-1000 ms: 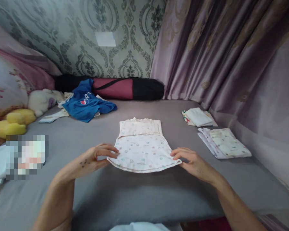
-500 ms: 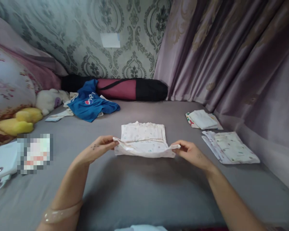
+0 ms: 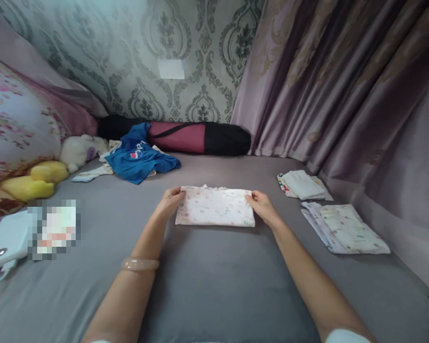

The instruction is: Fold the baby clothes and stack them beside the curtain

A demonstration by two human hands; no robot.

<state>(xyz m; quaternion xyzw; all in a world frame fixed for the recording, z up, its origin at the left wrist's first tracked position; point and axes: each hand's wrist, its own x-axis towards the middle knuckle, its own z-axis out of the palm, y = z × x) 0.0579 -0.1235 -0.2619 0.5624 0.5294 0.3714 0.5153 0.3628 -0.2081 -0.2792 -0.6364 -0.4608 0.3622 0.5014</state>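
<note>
A white garment (image 3: pixel 215 207) with a small pale print lies folded into a flat rectangle in the middle of the grey bed sheet (image 3: pixel 221 276). My left hand (image 3: pixel 172 199) pinches its far left corner, fingers closed on the cloth. At the far right corner my right hand (image 3: pixel 260 204) grips the same edge between thumb and fingers. A bit of ruffled cloth shows beyond the far edge. What the garment is exactly, I cannot tell from its folded shape.
Folded clothes (image 3: pixel 353 228) and a smaller folded pile (image 3: pixel 303 185) lie at right. A blue shirt (image 3: pixel 136 155) lies crumpled before a red and black bag (image 3: pixel 178 138). Plush toys (image 3: pixel 32 183) and a white power bank (image 3: pixel 10 238) with a cable are at left.
Both hands have moved away from me, carrying the near edge of the garment over to its far edge. The garment is now folded into a narrower rectangle.
</note>
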